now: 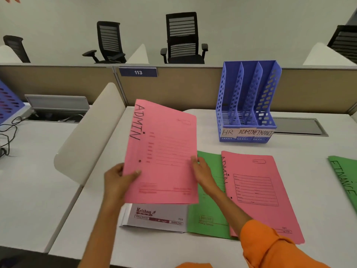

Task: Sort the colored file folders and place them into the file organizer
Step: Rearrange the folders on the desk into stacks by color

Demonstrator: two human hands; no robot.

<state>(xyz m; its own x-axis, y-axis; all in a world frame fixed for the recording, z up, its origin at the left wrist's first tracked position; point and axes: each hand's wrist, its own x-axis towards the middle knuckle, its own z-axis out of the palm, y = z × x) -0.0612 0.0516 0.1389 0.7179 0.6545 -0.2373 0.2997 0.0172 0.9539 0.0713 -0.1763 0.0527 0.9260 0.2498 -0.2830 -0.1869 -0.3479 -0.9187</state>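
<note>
I hold a pink folder (pixel 164 149) marked ADMIN lifted above the desk. My left hand (pixel 117 182) grips its lower left edge and my right hand (pixel 202 171) pinches its right edge. Beneath it lies a white folder (pixel 158 217). Beside that lies a green folder (pixel 208 215), partly covered by a second pink ADMIN folder (pixel 258 192). Another green folder (pixel 345 178) marked FINANCE is at the far right edge. The blue file organizer (pixel 249 101) stands upright at the back right, its three slots labelled HR, ADMIN and FINANCE and holding nothing.
A white curved divider (pixel 90 136) rises at the left of the desk (pixel 193 248). A tan partition (pixel 173 88) runs along the back, black office chairs (pixel 183 39) behind it. Cables (pixel 7 132) and another blue organizer (pixel 9 101) sit far left. A cable slot (pixel 301 126) lies behind the organizer.
</note>
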